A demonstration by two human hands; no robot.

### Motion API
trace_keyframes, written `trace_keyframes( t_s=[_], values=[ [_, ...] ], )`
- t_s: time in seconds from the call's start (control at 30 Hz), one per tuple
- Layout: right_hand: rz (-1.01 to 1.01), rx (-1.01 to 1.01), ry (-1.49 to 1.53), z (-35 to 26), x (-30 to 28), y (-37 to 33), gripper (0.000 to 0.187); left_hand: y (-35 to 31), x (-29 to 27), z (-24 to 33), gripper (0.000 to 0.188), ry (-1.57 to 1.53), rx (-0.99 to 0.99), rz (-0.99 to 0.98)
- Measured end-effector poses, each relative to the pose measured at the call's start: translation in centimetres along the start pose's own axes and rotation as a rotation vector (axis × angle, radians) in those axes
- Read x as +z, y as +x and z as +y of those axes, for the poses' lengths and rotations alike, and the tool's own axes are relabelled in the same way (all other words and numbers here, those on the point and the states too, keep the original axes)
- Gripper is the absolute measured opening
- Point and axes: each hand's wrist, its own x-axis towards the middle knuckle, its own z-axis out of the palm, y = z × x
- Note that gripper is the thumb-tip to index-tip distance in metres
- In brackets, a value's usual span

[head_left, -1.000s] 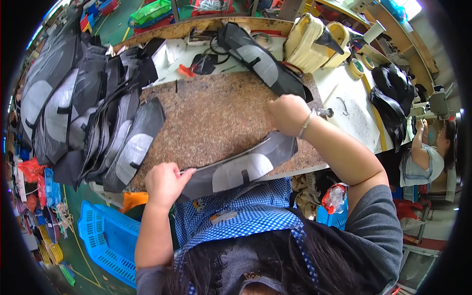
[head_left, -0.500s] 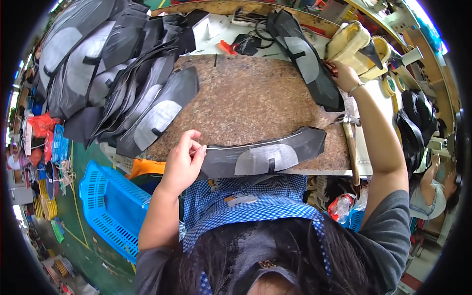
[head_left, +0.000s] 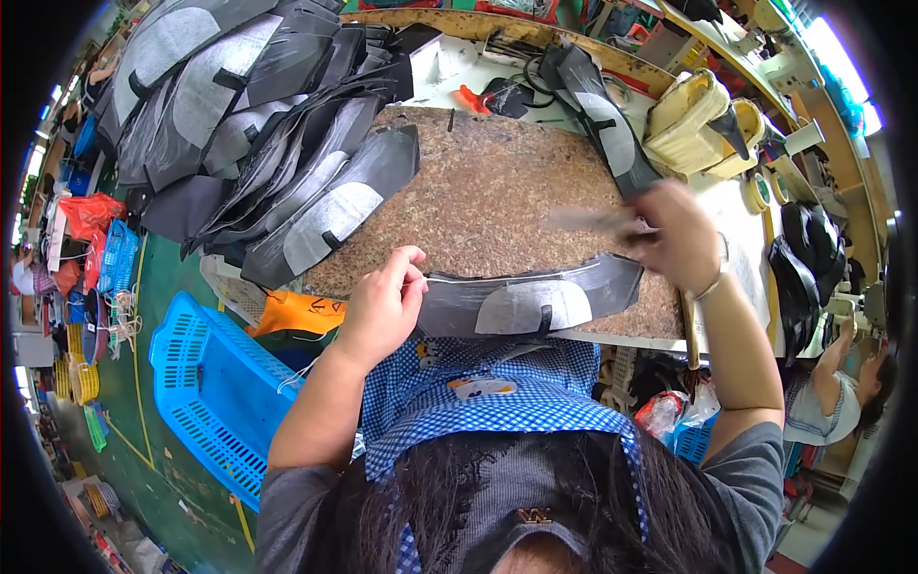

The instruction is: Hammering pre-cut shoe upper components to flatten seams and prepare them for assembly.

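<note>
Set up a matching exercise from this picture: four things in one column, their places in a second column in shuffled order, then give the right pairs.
Things:
1. curved dark panel
2. blue crate
3. stack of dark panels
4. tape rolls

Places:
A. piled at the board's far left
B. at the board's near edge, under the left hand
C. on the bench to the right, beyond the right hand
D. on the green floor, lower left

Pairs: 1-B, 2-D, 3-A, 4-C

One head-worn fisheye looks steeply down, close over the brown worktable.
</note>
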Motion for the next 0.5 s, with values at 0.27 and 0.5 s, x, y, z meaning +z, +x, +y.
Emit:
trace_keyframes(
  t_s=[0.27, 0.5],
  values=[
    [-0.008, -0.443, -0.008, -7.3, 5.1, 4.0, 0.027, 0.1, 0.1, 0.9, 0.031, 0.033, 0.013, 0.036],
    [0.048, -0.11, 0.02, -5.1, 3.9, 1.3, 0.038, -0.4, -4.1, 2.3, 0.021, 0.233, 0.171, 0.254]
  ],
)
